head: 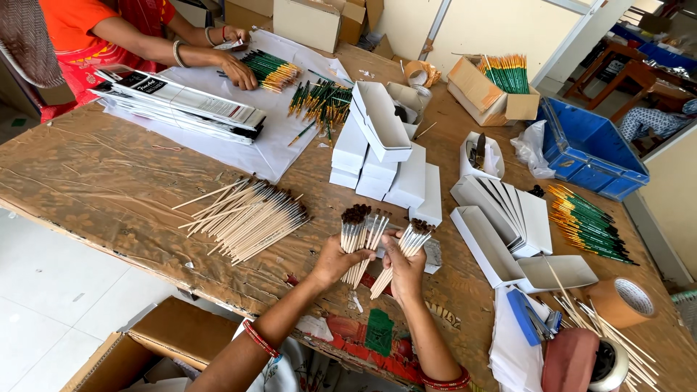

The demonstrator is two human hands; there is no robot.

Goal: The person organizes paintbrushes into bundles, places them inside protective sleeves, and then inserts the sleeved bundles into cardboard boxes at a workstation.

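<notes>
Bare, matt wooden brush handles point(247, 215) with dark bristle tips; worn, scuffed wooden table point(94, 174); smooth white card boxes point(381, 156); glossy blue plastic crate point(592, 149); brown tape roll point(623, 301).

The brushes point(361, 239) in the left hand point(335, 260) have pale, unpainted wooden handles and dark brown tips; those in the right hand point(404, 270) are the same, as is the loose pile point(247, 216) near the worktop's left edge; the worktop point(109, 181) is worn, streaked brown; the boxes point(381, 156) at its middle are plain white; green-and-yellow brushes point(588, 225) lie by the right edge; the crate point(592, 149) is blue; red bangles point(260, 338) ring both wrists.
</notes>
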